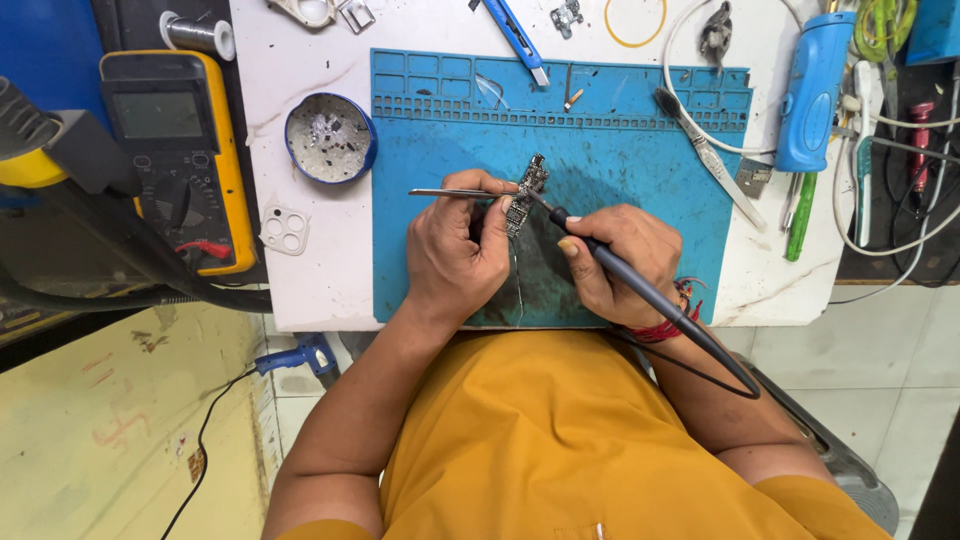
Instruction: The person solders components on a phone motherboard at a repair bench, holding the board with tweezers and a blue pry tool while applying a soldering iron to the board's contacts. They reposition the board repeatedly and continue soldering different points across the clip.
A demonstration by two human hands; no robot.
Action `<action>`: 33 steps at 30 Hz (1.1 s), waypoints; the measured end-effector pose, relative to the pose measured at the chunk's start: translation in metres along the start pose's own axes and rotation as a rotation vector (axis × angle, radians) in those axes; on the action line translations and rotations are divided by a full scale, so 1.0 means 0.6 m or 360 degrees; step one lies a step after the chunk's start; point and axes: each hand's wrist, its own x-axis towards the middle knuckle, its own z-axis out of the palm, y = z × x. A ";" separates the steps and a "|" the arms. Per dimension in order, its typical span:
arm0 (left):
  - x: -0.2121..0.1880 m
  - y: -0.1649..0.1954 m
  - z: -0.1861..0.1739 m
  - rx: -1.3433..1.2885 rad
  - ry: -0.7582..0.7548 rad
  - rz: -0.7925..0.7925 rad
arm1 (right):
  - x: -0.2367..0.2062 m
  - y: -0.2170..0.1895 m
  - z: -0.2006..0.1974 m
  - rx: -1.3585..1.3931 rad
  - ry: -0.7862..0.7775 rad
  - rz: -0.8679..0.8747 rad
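A small dark circuit board (pixel 527 190) lies on the blue work mat (pixel 640 190) near its middle. My left hand (pixel 458 245) grips thin metal tweezers (pixel 450 192) and also steadies the board's lower end with its fingers. My right hand (pixel 620 260) holds a slim dark soldering iron (pixel 640 290) like a pen, its tip touching the board's middle. The iron's cable runs back over my right forearm. A thin wire (pixel 519 285) trails down the mat between my hands.
A yellow multimeter (pixel 180 150) sits at the left, beside a round blue tin (pixel 330 138) of bits. A blue-handled tool (pixel 517 35), metal tweezers with a brush (pixel 705 150), a blue cylinder (pixel 812 90) and cables lie along the mat's top and right.
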 end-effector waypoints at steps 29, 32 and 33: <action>-0.004 -0.004 0.002 -0.0048 -0.0002 0.0019 | -0.003 -0.002 -0.004 0.0059 -0.0028 0.0082; -0.005 -0.003 -0.001 -0.0124 0.0036 0.0013 | -0.009 -0.005 -0.005 0.0074 0.0095 0.0218; -0.004 -0.003 -0.001 -0.0140 0.0053 -0.0016 | -0.009 -0.005 -0.003 0.0100 0.0136 0.0254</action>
